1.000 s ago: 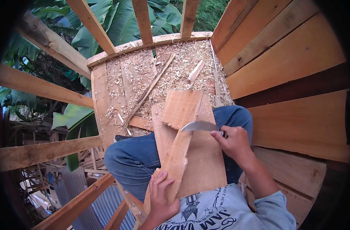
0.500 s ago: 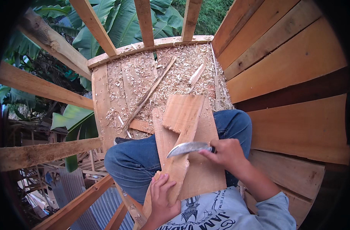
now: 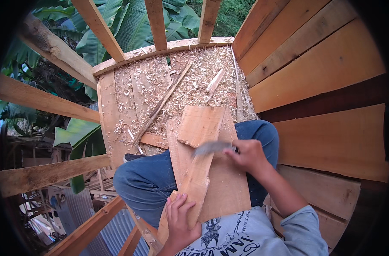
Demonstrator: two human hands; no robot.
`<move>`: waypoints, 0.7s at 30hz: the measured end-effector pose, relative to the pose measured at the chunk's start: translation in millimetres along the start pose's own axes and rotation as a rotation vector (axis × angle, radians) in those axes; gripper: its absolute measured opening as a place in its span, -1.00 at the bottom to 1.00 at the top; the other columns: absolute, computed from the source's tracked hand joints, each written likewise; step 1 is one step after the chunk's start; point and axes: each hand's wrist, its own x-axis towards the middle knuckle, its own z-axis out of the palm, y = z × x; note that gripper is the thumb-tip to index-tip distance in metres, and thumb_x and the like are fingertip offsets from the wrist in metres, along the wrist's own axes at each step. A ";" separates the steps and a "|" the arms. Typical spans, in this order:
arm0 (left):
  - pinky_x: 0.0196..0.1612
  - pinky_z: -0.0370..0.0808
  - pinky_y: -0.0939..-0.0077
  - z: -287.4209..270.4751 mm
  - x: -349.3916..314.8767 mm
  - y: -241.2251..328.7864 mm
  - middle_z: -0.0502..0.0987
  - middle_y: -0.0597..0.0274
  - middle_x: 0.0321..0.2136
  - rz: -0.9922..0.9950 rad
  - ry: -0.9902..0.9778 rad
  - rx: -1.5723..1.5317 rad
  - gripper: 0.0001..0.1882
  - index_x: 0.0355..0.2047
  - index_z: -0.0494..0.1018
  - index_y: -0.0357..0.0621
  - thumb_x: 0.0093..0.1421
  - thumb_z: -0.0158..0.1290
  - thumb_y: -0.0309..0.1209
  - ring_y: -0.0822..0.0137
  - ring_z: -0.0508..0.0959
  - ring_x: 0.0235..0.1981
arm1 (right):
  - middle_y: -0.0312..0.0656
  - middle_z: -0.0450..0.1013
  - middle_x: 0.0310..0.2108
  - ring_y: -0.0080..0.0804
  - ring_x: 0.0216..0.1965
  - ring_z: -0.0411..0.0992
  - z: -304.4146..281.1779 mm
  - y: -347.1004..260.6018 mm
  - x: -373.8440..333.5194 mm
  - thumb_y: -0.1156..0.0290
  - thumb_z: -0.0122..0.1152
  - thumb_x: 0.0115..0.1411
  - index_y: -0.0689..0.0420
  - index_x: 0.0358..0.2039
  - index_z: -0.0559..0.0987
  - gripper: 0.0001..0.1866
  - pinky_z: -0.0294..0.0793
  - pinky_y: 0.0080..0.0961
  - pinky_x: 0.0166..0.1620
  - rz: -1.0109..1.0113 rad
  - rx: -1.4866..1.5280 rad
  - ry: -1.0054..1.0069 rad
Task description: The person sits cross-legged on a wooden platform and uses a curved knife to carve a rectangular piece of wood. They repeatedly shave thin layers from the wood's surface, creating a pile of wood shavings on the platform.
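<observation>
A notched piece of wood (image 3: 196,185), wide at both ends and narrow in the middle, lies across a flat board (image 3: 228,183) on my lap. My left hand (image 3: 180,216) grips its near end, fingers over the top face and left edge. In my right hand (image 3: 250,158) is a knife (image 3: 212,147) with a broad, curved blade. The blade, smeared by motion, crosses the narrow part of the wood, just below its far wide end. Whether the edge touches the wood I cannot tell. My fingers hide most of the knife's dark handle.
Wood shavings (image 3: 194,85) cover the plank floor (image 3: 109,115) ahead of my knees. A long thin stick (image 3: 164,102) and a short wood offcut (image 3: 215,81) lie among them. Slatted rails (image 3: 49,173) stand on the left and far side, a plank wall (image 3: 322,81) on the right.
My right hand has moved the knife away from me along the wood, up to the far wide end. My left hand keeps its place on the near end.
</observation>
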 end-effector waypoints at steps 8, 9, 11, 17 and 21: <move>0.26 0.04 -0.22 -2.5 0.3 -2.1 0.33 -0.05 0.08 -0.006 0.020 -0.057 -0.38 -0.06 0.39 -0.13 -0.28 0.15 -0.47 -0.12 0.30 0.18 | -0.12 0.38 -0.78 -0.13 -0.69 0.45 -24.3 -29.1 -6.2 -0.15 0.21 0.10 0.14 -0.67 0.52 -0.44 0.43 -0.32 -0.58 -0.183 0.022 -0.242; 0.26 0.04 -0.22 -0.6 1.9 -3.0 0.33 -0.05 0.08 -0.003 0.019 -0.043 -0.38 -0.06 0.39 -0.13 -0.28 0.15 -0.47 -0.11 0.30 0.18 | -0.10 0.39 -0.77 -0.10 -0.68 0.45 -27.2 -29.0 -4.5 -0.15 0.20 0.12 0.14 -0.66 0.53 -0.44 0.43 -0.29 -0.57 -0.113 -0.015 -0.237; 0.26 0.04 -0.22 0.0 -1.1 -3.9 0.33 -0.05 0.08 -0.011 0.013 -0.022 -0.37 -0.06 0.40 -0.13 -0.28 0.15 -0.47 -0.11 0.30 0.18 | -0.04 0.42 -0.75 -0.04 -0.65 0.46 -30.3 -18.7 8.3 -0.13 0.17 0.15 0.17 -0.65 0.54 -0.44 0.44 -0.23 -0.54 0.099 -0.071 -0.162; 0.27 0.02 -0.21 -2.2 0.5 -2.9 0.32 -0.03 0.08 -0.007 -0.006 -0.033 -0.37 -0.06 0.41 -0.12 -0.28 0.16 -0.46 -0.11 0.30 0.18 | -0.01 0.42 -0.75 -0.03 -0.65 0.47 -57.6 -32.2 7.5 -0.08 0.18 0.16 0.17 -0.67 0.55 -0.45 0.47 -0.19 -0.51 0.155 -0.095 -0.251; 0.27 0.01 -0.21 0.8 -0.5 -3.3 0.32 -0.02 0.08 -0.008 -0.009 -0.003 -0.39 -0.07 0.41 -0.11 -0.27 0.16 -0.45 -0.09 0.30 0.18 | -0.05 0.41 -0.78 -0.08 -0.66 0.48 -49.2 -32.8 5.0 -0.13 0.16 0.15 0.17 -0.68 0.56 -0.42 0.46 -0.22 -0.54 0.167 -0.157 -0.277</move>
